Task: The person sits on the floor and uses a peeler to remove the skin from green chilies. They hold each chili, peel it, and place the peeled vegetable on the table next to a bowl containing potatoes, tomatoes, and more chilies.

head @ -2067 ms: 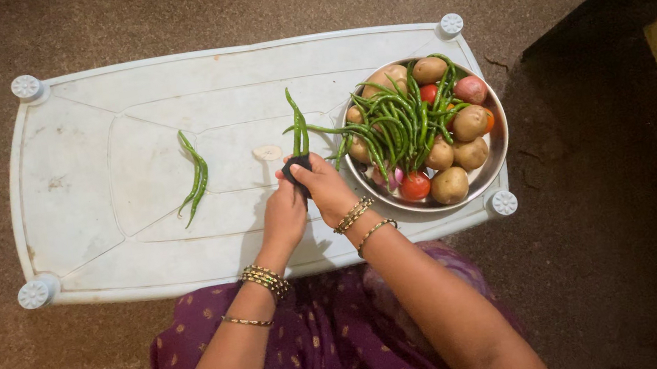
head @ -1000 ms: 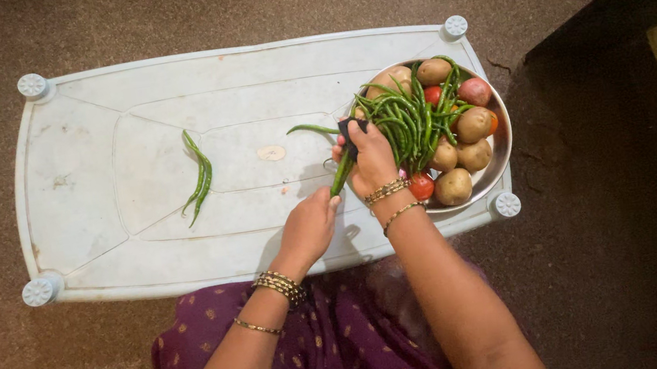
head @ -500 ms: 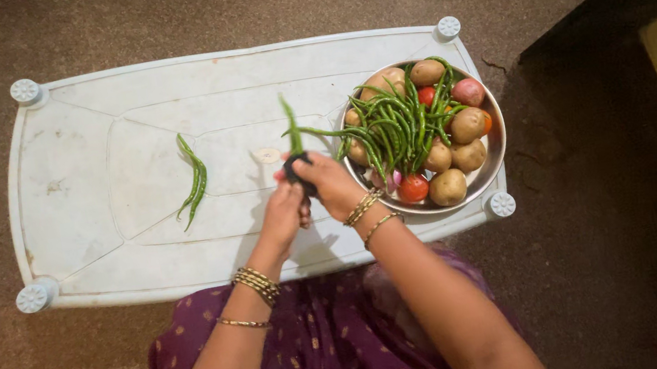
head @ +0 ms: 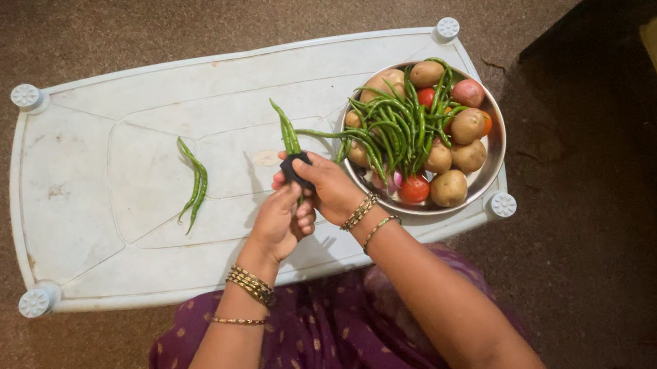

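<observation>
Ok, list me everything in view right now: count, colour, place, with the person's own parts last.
table: one, white plastic, on the brown floor.
bowl: one, steel, on the table's right end.
potatoes: several, tan, in the bowl.
tomatoes: at least two, red, in the bowl.
chilli pile: many, green, heaped over the bowl.
loose chillies: two or three, green, lying left of the table's centre.
held chillies: about two, green, sticking up from the hands.
black tool: one, small, kind unclear, gripped with the chillies.
bangles: several, gold, on both wrists.
left hand: closed near the chilli stems.
right hand: grips the black tool.
</observation>
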